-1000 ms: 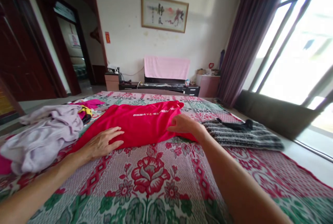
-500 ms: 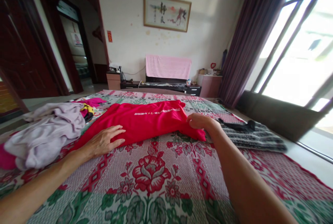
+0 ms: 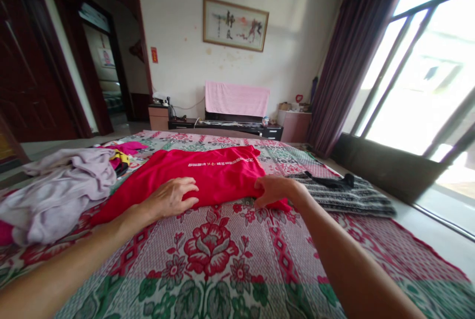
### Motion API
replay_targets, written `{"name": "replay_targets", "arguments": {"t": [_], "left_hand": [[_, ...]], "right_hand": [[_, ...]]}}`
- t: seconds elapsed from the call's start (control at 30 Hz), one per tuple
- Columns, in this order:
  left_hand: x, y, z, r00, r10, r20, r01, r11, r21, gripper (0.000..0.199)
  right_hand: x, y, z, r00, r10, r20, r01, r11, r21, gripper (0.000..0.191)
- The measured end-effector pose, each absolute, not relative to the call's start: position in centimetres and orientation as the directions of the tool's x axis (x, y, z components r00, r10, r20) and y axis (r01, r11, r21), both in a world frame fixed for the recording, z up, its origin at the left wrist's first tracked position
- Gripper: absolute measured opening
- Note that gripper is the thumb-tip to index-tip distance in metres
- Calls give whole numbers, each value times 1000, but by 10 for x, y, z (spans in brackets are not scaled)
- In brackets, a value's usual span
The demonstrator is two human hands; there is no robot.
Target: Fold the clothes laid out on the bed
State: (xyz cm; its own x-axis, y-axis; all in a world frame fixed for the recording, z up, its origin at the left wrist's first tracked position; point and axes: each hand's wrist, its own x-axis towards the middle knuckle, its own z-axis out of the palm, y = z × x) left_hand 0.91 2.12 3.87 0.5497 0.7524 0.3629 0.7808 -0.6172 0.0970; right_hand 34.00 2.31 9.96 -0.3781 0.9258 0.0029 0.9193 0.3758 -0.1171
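Observation:
A red T-shirt (image 3: 208,180) with a line of white printed characters lies folded lengthwise on a flowered bedspread (image 3: 211,250). My left hand (image 3: 174,198) rests on the near edge of the shirt, fingers stretched out and apart from the thumb. At the shirt's near right part, my right hand (image 3: 272,190) touches the red cloth with its fingertips. Its thumb is apart from the fingers, low by the edge. A small red flap sticks out past the right wrist.
A heap of pale grey clothing (image 3: 70,185) lies at the left, with a pink garment (image 3: 129,147) behind it. On the right is a folded black-and-white garment (image 3: 349,198). Beyond the bed stands a low black cabinet (image 3: 222,126) with a pink cloth (image 3: 237,97) above it.
My right hand has moved from the shirt's right end inward and nearer to its front edge. My left hand has slid right along the near edge. The view has shifted slightly.

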Motion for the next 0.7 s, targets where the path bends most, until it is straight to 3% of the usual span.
{"name": "replay_targets", "arguments": {"t": [0.1,0.27,0.4,0.53,0.7], "left_hand": [[60,24,43,632,665,398,682,-721,122,30],[123,32,25,609,652,451,680,-723,125,20],[134,32,11,577,656,487,719,-691,78,19],[126,30,3,553,634,542,686,-715,137,25],[124,34,-5,501,639,584,685,-705,184,34]], "right_hand": [[342,25,79,-365,931,-17,928,362,-84,46],[342,30,64,-300,941,153,950,309,-37,30],[343,33,77,-182,977,107,977,193,-95,36],[349,35,98,-123,989,76,977,134,-164,36],[355,32,110,-172,985,25,982,173,-75,20]]}}
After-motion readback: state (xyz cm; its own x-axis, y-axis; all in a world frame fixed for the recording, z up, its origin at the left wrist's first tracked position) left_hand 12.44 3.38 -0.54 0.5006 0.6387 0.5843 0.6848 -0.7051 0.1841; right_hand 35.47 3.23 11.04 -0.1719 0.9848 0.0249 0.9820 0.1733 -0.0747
